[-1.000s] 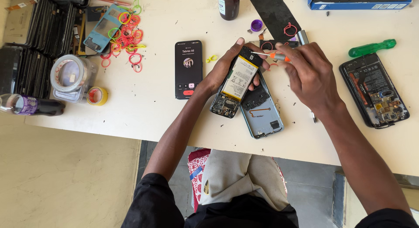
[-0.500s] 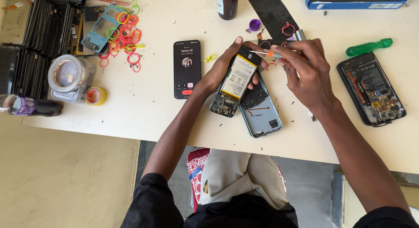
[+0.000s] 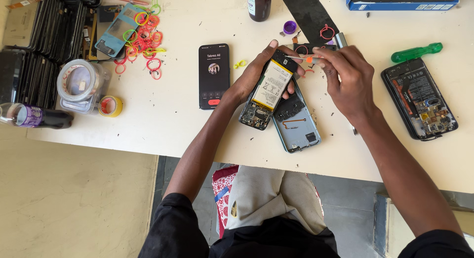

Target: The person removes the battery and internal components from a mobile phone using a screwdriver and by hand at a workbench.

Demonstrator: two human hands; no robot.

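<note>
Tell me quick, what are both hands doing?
Left hand: closed around the opened phone, holding it.
Right hand: closed on a thin screwdriver, tip at the phone's top.

White table (image 3: 173, 124) carries the clutter. Lit phone (image 3: 214, 76), screen up, near centre. Loose rubber bands (image 3: 143, 43) at 10 o'clock, partly over a pale blue phone case (image 3: 114, 34). Clear tape-roll jar (image 3: 79, 85) and yellow tape roll (image 3: 110, 106) at 9 o'clock; dark bottle (image 3: 34, 117) lying beside them. Brown bottle (image 3: 258, 3) at 12. Green-handled screwdriver (image 3: 417, 52) and second opened phone (image 3: 419, 98) at 3 o'clock. Blue box (image 3: 402, 2) at 1 o'clock.
</note>
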